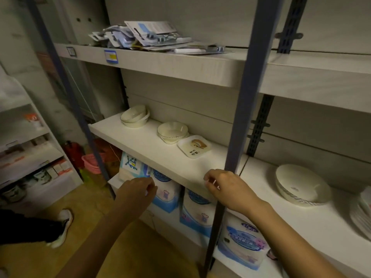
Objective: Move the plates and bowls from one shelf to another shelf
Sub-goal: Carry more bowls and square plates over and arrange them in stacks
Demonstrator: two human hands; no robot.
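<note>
Your left hand [138, 189] and right hand [222, 183] hover loosely curled and empty at the shelf [140, 145] edge. Bowls [172, 132] and square plate [194, 146] sit far back, unreached, apparently next.

Both empty hands, left [138, 189] and right [222, 185], hover before the shelf [140, 145] holding bowls [172, 131]

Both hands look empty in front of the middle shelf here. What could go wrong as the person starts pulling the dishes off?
1. The blue post stands just in front of the right hand; a dish carried across could knock it.
2. The far bowl stack sits tilted, so a one-handed grip may let the bowls slide apart.
3. The square plate touches the nearer bowls; lifting either could drag the other.
</note>
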